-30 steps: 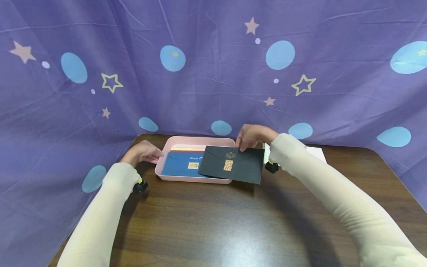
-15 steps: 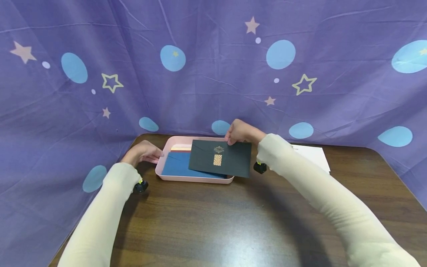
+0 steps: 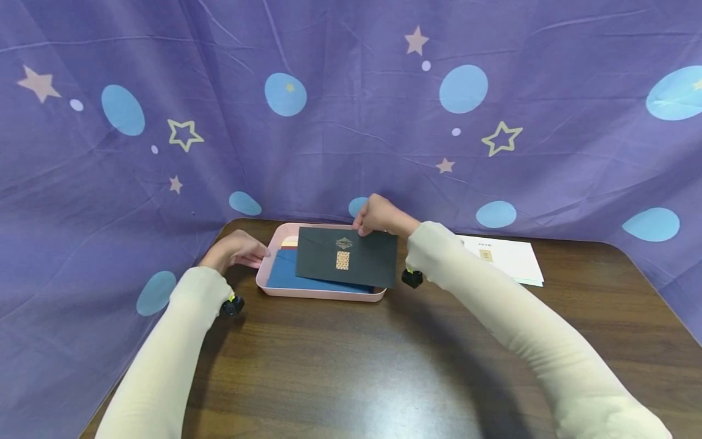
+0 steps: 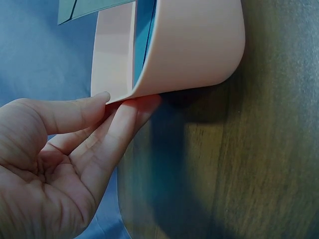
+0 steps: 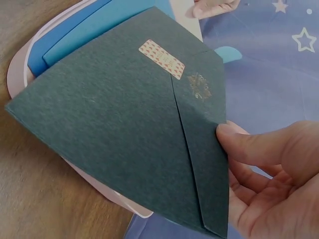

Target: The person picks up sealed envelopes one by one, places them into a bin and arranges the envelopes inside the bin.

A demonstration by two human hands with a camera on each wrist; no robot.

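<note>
Pinching dark envelope (image 3: 359, 259) over tray (image 4: 194, 45)

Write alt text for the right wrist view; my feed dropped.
The right hand pinches a dark green envelope by one edge, partly over a pink tray holding a blue envelope. The left hand shows at the top.

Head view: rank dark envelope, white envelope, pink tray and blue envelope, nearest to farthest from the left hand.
1. Pink tray: rim in the left hand
2. Blue envelope: inside the tray
3. Dark envelope: in the right hand
4. White envelope: on the table, at right
</note>
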